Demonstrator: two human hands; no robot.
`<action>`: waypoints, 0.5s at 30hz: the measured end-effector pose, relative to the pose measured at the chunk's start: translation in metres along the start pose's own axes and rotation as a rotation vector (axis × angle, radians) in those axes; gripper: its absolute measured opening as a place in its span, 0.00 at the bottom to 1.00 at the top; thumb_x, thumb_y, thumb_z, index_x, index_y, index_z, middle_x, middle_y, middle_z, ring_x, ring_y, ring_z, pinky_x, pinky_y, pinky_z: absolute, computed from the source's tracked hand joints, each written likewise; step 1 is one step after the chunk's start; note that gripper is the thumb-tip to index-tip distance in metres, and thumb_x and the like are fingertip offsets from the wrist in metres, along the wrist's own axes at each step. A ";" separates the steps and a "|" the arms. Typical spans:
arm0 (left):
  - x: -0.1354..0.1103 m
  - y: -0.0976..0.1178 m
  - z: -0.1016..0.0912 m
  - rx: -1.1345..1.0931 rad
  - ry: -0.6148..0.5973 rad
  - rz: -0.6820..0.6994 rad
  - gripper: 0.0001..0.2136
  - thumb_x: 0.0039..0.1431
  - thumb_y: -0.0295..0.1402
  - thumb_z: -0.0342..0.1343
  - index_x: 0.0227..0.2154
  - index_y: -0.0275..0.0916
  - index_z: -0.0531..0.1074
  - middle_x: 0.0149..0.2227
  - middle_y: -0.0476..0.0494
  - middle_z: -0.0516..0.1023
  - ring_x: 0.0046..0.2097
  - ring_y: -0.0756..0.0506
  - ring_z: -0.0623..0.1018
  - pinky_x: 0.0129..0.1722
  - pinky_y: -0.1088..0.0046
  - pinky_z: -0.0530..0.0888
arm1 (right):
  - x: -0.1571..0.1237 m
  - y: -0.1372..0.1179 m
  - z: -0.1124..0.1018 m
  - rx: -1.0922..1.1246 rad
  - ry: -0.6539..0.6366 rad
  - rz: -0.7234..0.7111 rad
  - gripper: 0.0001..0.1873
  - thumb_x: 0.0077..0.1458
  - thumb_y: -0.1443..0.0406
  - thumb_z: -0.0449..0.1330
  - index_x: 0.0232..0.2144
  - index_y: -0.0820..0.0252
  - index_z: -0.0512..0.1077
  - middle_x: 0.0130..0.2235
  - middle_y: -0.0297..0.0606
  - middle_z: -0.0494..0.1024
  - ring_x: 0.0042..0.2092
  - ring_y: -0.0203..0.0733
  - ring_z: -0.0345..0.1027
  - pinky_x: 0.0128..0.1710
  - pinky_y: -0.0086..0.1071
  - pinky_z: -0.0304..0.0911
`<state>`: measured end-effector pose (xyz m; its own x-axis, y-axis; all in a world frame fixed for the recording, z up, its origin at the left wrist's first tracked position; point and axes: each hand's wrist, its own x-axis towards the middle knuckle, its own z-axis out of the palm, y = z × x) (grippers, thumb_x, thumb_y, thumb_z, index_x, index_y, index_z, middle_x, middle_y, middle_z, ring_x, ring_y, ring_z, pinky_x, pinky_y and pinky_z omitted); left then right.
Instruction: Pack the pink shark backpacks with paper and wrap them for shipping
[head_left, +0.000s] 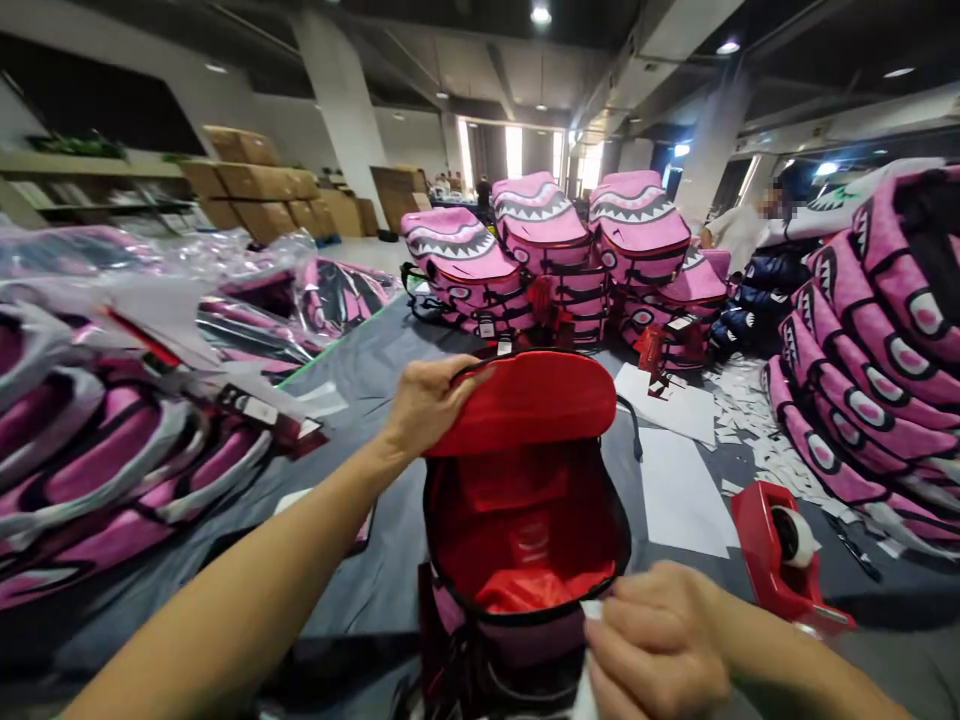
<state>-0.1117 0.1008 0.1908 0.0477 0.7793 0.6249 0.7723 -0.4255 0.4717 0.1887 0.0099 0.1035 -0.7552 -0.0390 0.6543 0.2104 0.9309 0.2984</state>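
An unzipped pink backpack [525, 625] with a red lining stands upright in front of me, its mouth facing up. My left hand [431, 400] is closed on the left edge of the raised lid [536, 400], whose red inner side faces me. Inside, the red lining [525, 540] lies loosely folded at the bottom. At the front right of the rim my right hand [660, 645] is closed, its fingers pinched on a white strip [589, 665] that looks like paper or a label. The hand hides part of the strip and of the bag's front.
Pink shark-mouth backpacks [555, 225] are stacked at the table's far end, with more piled right [862, 380] and left [90, 470]. A red tape dispenser [761, 560] and white sheets [686, 490] lie to the right, near scattered paper scraps [780, 440]. Another person [739, 225] is behind.
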 end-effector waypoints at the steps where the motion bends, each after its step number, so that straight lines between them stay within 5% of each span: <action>1: 0.003 0.002 -0.002 -0.043 -0.013 -0.006 0.19 0.61 0.47 0.49 0.33 0.40 0.80 0.27 0.48 0.81 0.29 0.47 0.77 0.30 0.74 0.69 | 0.012 -0.002 0.013 -0.027 -0.008 -0.017 0.10 0.62 0.62 0.59 0.46 0.48 0.74 0.40 0.34 0.81 0.34 0.36 0.73 0.30 0.28 0.70; 4: -0.002 0.002 -0.004 -0.157 -0.012 -0.002 0.17 0.59 0.45 0.51 0.35 0.39 0.80 0.30 0.47 0.82 0.31 0.46 0.77 0.32 0.74 0.69 | 0.034 0.019 0.037 -0.144 0.013 0.086 0.09 0.64 0.67 0.59 0.46 0.58 0.73 0.38 0.40 0.81 0.31 0.35 0.72 0.29 0.27 0.68; 7: -0.014 -0.002 -0.004 -0.175 -0.024 -0.002 0.17 0.61 0.43 0.51 0.39 0.39 0.81 0.34 0.46 0.83 0.34 0.45 0.79 0.33 0.74 0.70 | 0.037 0.051 0.032 -0.191 0.234 0.284 0.15 0.61 0.66 0.63 0.50 0.58 0.69 0.39 0.39 0.79 0.37 0.37 0.73 0.36 0.29 0.70; 10: -0.029 0.001 0.001 -0.016 0.022 0.027 0.15 0.65 0.41 0.51 0.39 0.40 0.80 0.31 0.46 0.83 0.31 0.46 0.79 0.32 0.73 0.70 | 0.040 0.077 0.027 -0.172 0.443 0.638 0.27 0.54 0.60 0.69 0.54 0.56 0.68 0.48 0.45 0.76 0.50 0.47 0.71 0.48 0.40 0.70; 13: -0.058 0.010 0.019 0.190 0.235 0.312 0.11 0.66 0.33 0.51 0.44 0.40 0.78 0.38 0.42 0.84 0.39 0.43 0.81 0.41 0.69 0.74 | 0.051 0.093 0.039 0.188 0.428 0.932 0.29 0.50 0.49 0.68 0.49 0.59 0.72 0.44 0.43 0.78 0.44 0.48 0.72 0.44 0.40 0.70; 15: -0.079 0.016 0.040 0.200 0.185 0.695 0.13 0.65 0.28 0.52 0.48 0.44 0.76 0.43 0.44 0.83 0.46 0.44 0.81 0.49 0.67 0.74 | 0.058 0.100 0.052 0.479 0.420 1.032 0.22 0.50 0.48 0.66 0.37 0.60 0.76 0.32 0.35 0.77 0.33 0.40 0.70 0.35 0.33 0.68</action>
<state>-0.0779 0.0509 0.1238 0.4729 0.2637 0.8407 0.7045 -0.6862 -0.1811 0.1334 0.1193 0.1353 -0.0893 0.7683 0.6338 0.2766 0.6305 -0.7252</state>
